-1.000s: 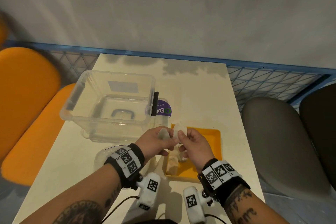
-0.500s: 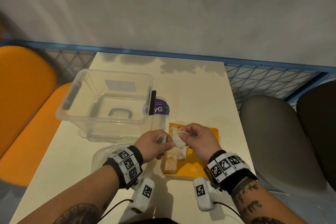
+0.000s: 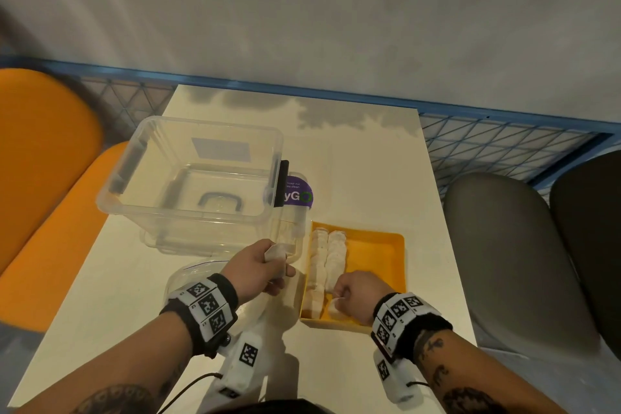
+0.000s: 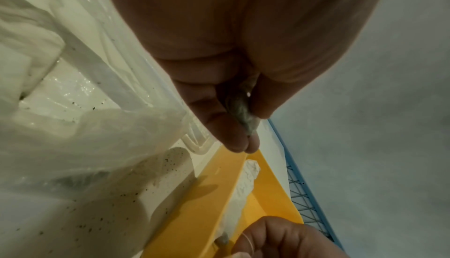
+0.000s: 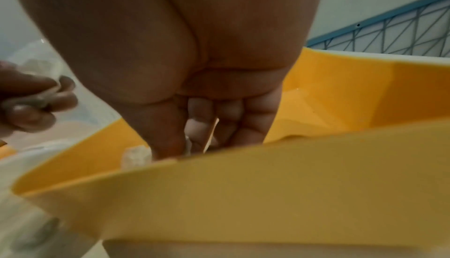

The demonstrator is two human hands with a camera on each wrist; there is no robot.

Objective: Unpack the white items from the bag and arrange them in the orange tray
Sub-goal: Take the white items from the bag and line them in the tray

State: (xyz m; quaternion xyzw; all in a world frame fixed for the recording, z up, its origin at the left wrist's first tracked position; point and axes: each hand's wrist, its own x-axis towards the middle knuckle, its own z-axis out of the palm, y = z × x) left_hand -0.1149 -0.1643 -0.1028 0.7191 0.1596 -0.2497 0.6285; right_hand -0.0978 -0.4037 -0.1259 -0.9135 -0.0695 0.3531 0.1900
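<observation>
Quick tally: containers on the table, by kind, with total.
orange tray: 1
clear plastic bin: 1
clear bag: 1
Total: 3

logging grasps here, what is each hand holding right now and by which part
The left hand pinches a white item by its lower end. The right hand pinches another white item by its edge, low in the orange tray.

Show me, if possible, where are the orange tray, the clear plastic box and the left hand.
orange tray [image 3: 376, 252]: head view, bare floor of the tray.
clear plastic box [image 3: 215, 212]: head view, near wall.
left hand [image 3: 255, 265]: head view, back of the hand.
</observation>
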